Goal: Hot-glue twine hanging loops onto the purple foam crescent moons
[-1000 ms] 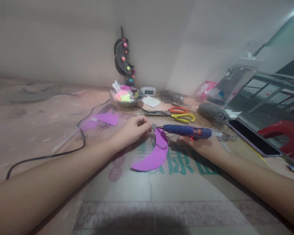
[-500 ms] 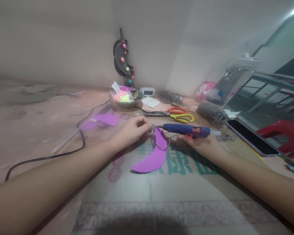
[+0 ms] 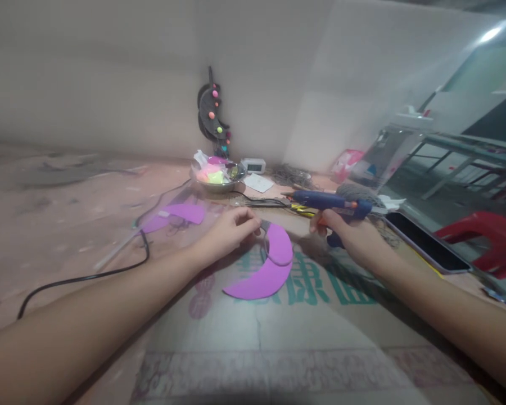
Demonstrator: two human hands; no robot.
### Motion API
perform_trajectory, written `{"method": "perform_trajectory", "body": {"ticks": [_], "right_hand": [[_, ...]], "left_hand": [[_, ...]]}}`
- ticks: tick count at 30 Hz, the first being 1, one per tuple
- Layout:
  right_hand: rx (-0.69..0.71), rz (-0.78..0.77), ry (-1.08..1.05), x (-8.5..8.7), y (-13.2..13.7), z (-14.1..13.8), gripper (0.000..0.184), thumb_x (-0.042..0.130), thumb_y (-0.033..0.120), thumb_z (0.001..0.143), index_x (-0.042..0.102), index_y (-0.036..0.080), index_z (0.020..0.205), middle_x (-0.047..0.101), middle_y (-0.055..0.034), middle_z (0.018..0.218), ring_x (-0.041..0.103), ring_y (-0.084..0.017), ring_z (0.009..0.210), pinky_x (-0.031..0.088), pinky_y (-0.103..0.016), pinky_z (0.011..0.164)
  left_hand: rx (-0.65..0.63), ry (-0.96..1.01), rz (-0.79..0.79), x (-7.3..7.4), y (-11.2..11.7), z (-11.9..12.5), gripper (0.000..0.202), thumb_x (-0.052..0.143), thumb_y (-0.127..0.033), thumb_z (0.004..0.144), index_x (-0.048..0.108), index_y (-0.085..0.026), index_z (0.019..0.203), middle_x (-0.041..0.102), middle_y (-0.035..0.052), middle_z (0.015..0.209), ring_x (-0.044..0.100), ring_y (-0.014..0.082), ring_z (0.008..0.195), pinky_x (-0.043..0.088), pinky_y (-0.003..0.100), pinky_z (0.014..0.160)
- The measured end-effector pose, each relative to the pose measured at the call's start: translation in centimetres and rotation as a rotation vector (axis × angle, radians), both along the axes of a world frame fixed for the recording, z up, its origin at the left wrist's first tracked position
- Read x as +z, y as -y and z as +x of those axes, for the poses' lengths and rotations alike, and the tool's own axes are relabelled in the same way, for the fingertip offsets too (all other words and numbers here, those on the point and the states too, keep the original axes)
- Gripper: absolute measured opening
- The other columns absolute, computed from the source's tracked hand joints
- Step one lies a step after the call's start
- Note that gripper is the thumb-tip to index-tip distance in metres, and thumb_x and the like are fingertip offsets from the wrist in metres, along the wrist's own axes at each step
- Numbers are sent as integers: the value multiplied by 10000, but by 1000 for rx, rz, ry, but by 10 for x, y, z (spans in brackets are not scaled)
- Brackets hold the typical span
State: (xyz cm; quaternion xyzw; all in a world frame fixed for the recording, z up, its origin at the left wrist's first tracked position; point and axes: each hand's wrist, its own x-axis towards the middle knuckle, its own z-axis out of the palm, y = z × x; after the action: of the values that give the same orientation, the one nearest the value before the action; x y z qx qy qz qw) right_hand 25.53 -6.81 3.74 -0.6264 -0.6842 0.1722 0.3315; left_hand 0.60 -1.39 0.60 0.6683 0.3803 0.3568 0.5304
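Note:
My left hand (image 3: 238, 228) pinches the upper tip of a purple paper crescent (image 3: 274, 275), whose body rests over the printed cardboard (image 3: 219, 337). Grey yarn (image 3: 279, 262) is wrapped at that tip, and a loop of it hangs across the crescent. Closed around the handle of a blue glue gun (image 3: 320, 199), my right hand (image 3: 346, 228) is to the right of the crescent. The gun's nozzle points left and is apart from the paper.
Behind my hands are yellow-handled scissors (image 3: 302, 210), partly hidden, and a metal bowl (image 3: 219, 185) of colourful bits. A phone (image 3: 428, 242) and a grey yarn ball (image 3: 358, 194) lie to the right. More purple paper (image 3: 185, 212) and a black cord (image 3: 80, 274) are at the left.
My right hand has lifted the glue gun up and to the right, off the crescent's tip. The crescent now faces up more flatly, and my left hand keeps hold of its tip.

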Motion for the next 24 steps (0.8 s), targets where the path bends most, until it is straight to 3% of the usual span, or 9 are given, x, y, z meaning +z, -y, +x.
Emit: {"method": "perform_trajectory", "body": {"ticks": [5, 9, 14, 17, 21, 24], "right_hand": [[-65, 109, -78, 31, -12, -7, 436, 523, 559, 839, 720, 181, 929, 705, -75, 812, 651, -210, 751, 500, -286, 582], [-96, 120, 9, 42, -57, -10, 315, 656, 445, 772, 715, 174, 922, 727, -84, 872, 662, -242, 825, 523, -330, 693], [2, 16, 57, 24, -138, -5, 282, 649, 344, 803, 689, 146, 1000, 724, -93, 997, 647, -220, 919, 494, -339, 837], [21, 3, 46, 7, -170, -11, 260, 626, 298, 826, 678, 127, 1014, 722, -101, 1009, 648, -191, 883, 494, -309, 821], [-11, -7, 49, -7, -185, -23, 238, 643, 271, 810, 678, 93, 964, 725, -122, 959, 644, -190, 821, 494, -310, 792], [-29, -15, 53, -9, -183, -22, 241, 654, 301, 804, 684, 96, 927, 728, -115, 913, 643, -193, 796, 492, -309, 780]], "left_hand": [[-2, 5, -9, 0, 0, 0, 225, 580, -346, 807, 500, -165, 698, 546, -35, 611, 477, 80, 516, 361, 188, 486], [-5, 7, -12, 0, 0, 0, 209, 573, -344, 802, 506, -170, 708, 536, -35, 584, 471, 87, 501, 348, 186, 462], [-17, 68, -59, -4, -2, 2, 221, 593, -360, 784, 493, -175, 718, 534, -37, 583, 455, 81, 470, 346, 187, 448], [-21, 74, -56, -5, -2, 2, 220, 587, -365, 790, 496, -177, 723, 518, -43, 566, 452, 85, 471, 354, 193, 459], [7, 43, -42, -2, -3, 1, 204, 583, -336, 785, 497, -171, 702, 521, -37, 573, 452, 84, 490, 350, 194, 479], [27, 48, -34, -1, -4, 0, 192, 569, -325, 786, 503, -167, 698, 547, -23, 620, 452, 80, 507, 350, 191, 490]]}}
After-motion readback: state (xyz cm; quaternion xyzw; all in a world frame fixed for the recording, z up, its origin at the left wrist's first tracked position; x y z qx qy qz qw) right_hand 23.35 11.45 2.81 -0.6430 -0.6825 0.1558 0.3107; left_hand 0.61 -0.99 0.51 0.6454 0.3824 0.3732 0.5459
